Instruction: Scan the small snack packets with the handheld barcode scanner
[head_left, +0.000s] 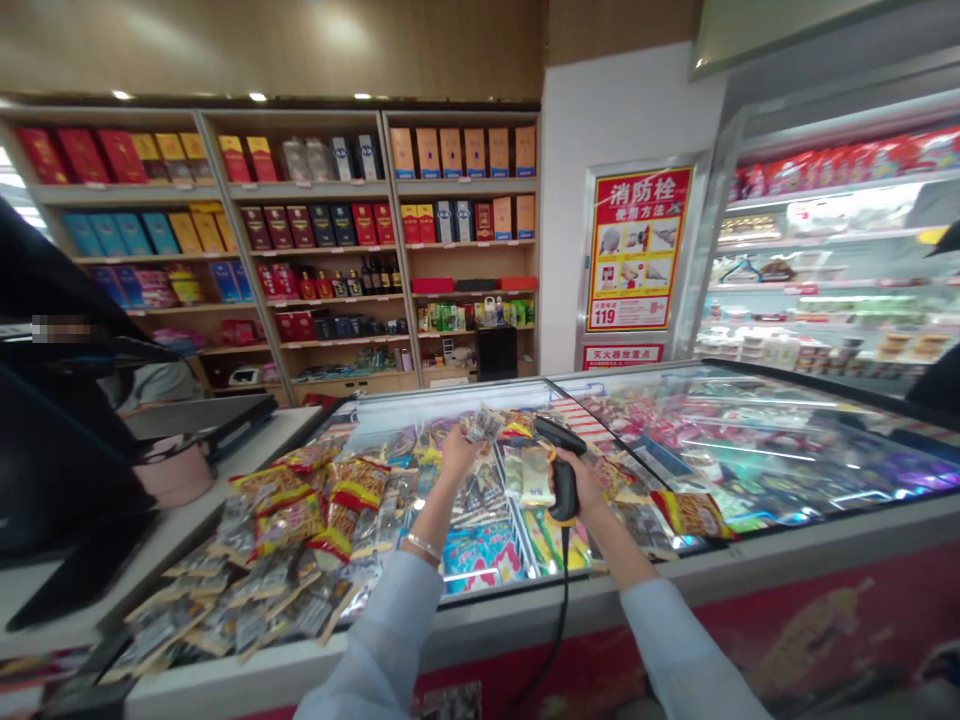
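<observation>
Gripping a black corded barcode scanner in a closed fist, the right hand sits above the middle of a chest freezer, with the scanner's head tilted up and toward the left hand. The scanner's black cord drops past the freezer's front edge to the bottom of the frame. At centre frame, the left hand reaches up with its fingers at a small printed snack packet; at this size, I cannot tell whether they pinch it or only touch it. A metal bracelet circles the left wrist, and pale blue sleeves cover both forearms.

Snack packets fill the freezer beneath both hands, split by a wire divider. At lower left, a heap of red-and-yellow and silver packets lies on and beside a white counter. Wooden shelves of boxed liquor fill the upper left, a red-and-yellow fire hydrant sign hangs at upper centre-right, and a refrigerated display case stands at right.
</observation>
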